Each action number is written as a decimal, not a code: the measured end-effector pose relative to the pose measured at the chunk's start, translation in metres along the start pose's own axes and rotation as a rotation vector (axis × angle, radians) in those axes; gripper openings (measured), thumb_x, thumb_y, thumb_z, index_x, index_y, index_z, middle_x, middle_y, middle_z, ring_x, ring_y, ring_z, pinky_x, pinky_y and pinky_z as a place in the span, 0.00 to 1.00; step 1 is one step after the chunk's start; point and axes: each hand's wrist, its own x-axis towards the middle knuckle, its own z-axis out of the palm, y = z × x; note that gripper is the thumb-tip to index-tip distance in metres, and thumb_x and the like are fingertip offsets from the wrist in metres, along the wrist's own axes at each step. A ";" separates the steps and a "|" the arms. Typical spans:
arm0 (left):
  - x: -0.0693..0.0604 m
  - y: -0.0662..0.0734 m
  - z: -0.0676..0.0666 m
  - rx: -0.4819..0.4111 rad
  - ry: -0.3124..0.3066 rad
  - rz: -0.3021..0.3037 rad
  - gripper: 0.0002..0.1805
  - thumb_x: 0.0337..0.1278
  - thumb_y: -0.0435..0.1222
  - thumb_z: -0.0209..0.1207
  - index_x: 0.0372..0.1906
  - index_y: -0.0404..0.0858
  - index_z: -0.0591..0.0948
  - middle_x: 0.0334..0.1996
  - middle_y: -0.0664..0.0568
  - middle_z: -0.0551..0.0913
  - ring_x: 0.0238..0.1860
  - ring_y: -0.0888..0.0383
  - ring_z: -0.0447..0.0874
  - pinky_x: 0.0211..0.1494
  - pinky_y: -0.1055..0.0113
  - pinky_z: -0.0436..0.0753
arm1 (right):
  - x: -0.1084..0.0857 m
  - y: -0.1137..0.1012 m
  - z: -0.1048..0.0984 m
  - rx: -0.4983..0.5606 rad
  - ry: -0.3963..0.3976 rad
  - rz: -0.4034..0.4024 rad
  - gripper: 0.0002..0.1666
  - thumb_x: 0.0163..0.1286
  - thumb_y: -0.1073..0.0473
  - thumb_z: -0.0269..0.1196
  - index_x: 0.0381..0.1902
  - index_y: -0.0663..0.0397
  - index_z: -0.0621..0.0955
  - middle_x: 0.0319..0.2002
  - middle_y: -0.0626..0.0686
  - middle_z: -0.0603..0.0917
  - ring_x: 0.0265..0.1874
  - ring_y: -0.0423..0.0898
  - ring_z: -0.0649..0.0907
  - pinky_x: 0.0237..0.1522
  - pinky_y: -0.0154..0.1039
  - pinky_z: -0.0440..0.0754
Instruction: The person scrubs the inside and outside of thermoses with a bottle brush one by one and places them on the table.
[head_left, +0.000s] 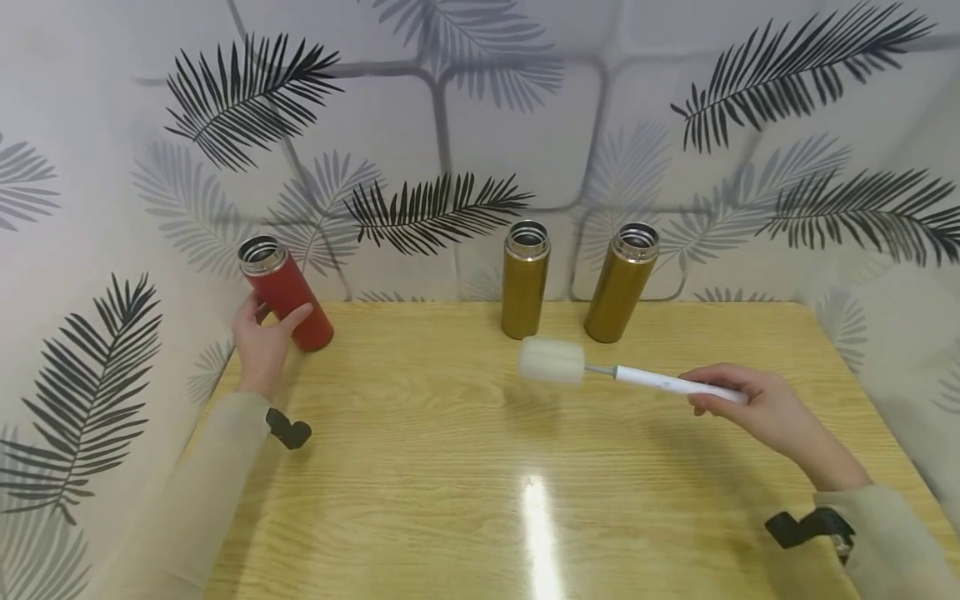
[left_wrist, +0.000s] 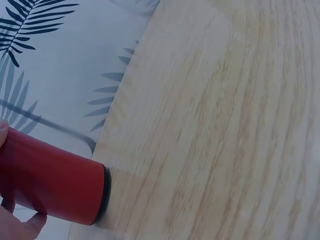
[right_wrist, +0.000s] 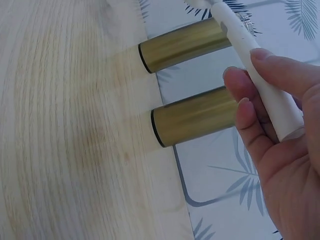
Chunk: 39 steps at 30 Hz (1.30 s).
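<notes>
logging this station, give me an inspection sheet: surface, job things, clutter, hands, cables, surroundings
surface: wood-grain table, bright glare streak on it
job's things: red bottle, left gold bottle and right gold bottle, all open-mouthed with no caps seen; white-handled brush with a pale, blurred head
clutter: nothing seen
hands: left hand holds the red bottle; right hand holds the brush by its handle
cables: nothing seen
surroundings: leaf-print covering behind the table and at both sides
</notes>
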 end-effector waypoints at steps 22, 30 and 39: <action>-0.063 0.001 0.019 -0.107 0.276 0.144 0.27 0.80 0.47 0.53 0.72 0.39 0.66 0.65 0.53 0.67 0.66 0.60 0.62 0.66 0.68 0.63 | 0.004 -0.013 0.003 0.516 0.005 -0.052 0.10 0.71 0.79 0.61 0.47 0.69 0.78 0.38 0.50 0.91 0.36 0.43 0.91 0.42 0.37 0.89; -0.112 0.007 0.045 -0.110 0.095 0.249 0.20 0.85 0.40 0.44 0.68 0.33 0.69 0.60 0.52 0.69 0.54 0.60 0.65 0.52 0.69 0.65 | 0.007 -0.018 0.000 0.602 0.018 -0.062 0.10 0.72 0.80 0.60 0.48 0.68 0.77 0.43 0.50 0.90 0.40 0.44 0.92 0.47 0.37 0.88; -0.126 0.004 0.071 0.009 -0.302 0.291 0.17 0.82 0.42 0.52 0.60 0.34 0.79 0.57 0.42 0.80 0.55 0.60 0.74 0.58 0.62 0.74 | 0.011 -0.023 -0.008 0.637 0.093 -0.056 0.13 0.71 0.80 0.60 0.49 0.66 0.78 0.43 0.49 0.89 0.38 0.43 0.91 0.50 0.32 0.86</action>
